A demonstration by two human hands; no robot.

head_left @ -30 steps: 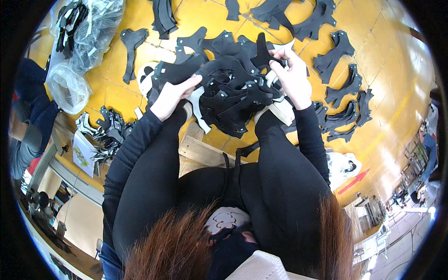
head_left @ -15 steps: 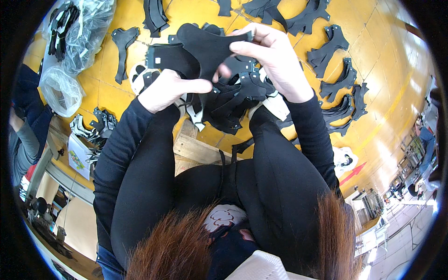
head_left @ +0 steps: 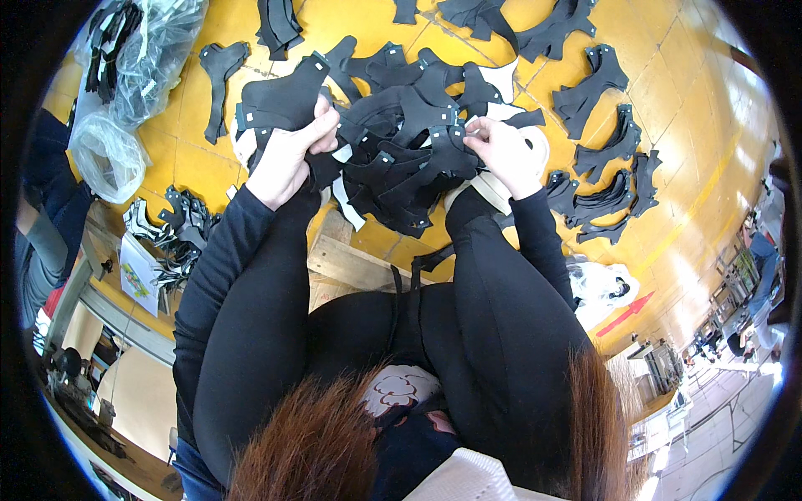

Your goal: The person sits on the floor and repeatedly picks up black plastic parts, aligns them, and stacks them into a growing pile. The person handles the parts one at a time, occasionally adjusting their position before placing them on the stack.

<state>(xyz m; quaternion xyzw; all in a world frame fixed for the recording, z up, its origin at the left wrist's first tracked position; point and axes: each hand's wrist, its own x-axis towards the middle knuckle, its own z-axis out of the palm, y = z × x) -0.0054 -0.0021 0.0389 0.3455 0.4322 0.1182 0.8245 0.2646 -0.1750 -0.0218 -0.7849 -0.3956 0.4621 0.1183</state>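
My left hand (head_left: 292,159) is closed on a black cut fabric piece (head_left: 288,93), a curved, forked shape with small pale tags at its ends. It holds this piece up at the left side of a loose heap of similar black pieces (head_left: 393,179), between my feet. At the heap's right side, my right hand (head_left: 508,154) pinches the tagged edge of another black fabric piece (head_left: 449,152) that still lies on the heap. Part of the left fingers is hidden behind the held piece.
Stacks of black pieces (head_left: 589,88) lie on the yellow floor to the right. A clear plastic bag (head_left: 163,67) is at the upper left. More bundled pieces (head_left: 180,221) lie beside a white box (head_left: 140,275). A wooden stool (head_left: 355,263) shows under me; another person's arm (head_left: 46,259) appears far left.
My left hand has drawn the black piece leftward. My right hand has let go of it and moved down to the heap, taking the edge of another piece.
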